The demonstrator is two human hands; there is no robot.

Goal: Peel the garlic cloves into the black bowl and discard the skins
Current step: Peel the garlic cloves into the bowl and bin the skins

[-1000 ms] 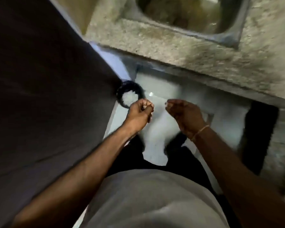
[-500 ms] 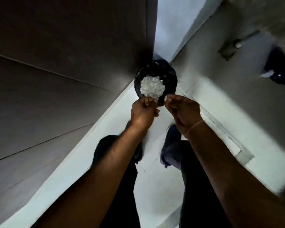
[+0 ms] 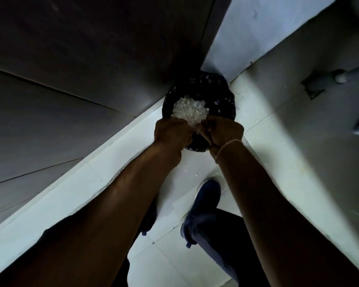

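Both hands now hang right over the round bin lined with a black plastic bag (image 3: 199, 88), which stands on the white tiled floor (image 3: 278, 125) in the corner where the dark cabinet panel (image 3: 91, 59) meets the pale wall (image 3: 257, 27). A second ago they were apart and short of the bin, below the sink's bench; half a second ago they had only reached its near rim. Since then the view has closed in, and the two hands have met above the heap of white papery garlic skins (image 3: 190, 110) lying in the bag.

The left hand (image 3: 172, 133) has its fingers curled under, knuckles up; the right hand (image 3: 222, 131), with a thin cord at the wrist, is curled the same way. Between the two a pale shred shows, so they seem to be rubbing or dropping skins, but what each grip really holds I cannot tell. A few white flecks lie on the floor beside the dark blue shoe (image 3: 203, 204).

This looks like the discarding step, close to its end. The black bowl and the peeled cloves are not in view here.
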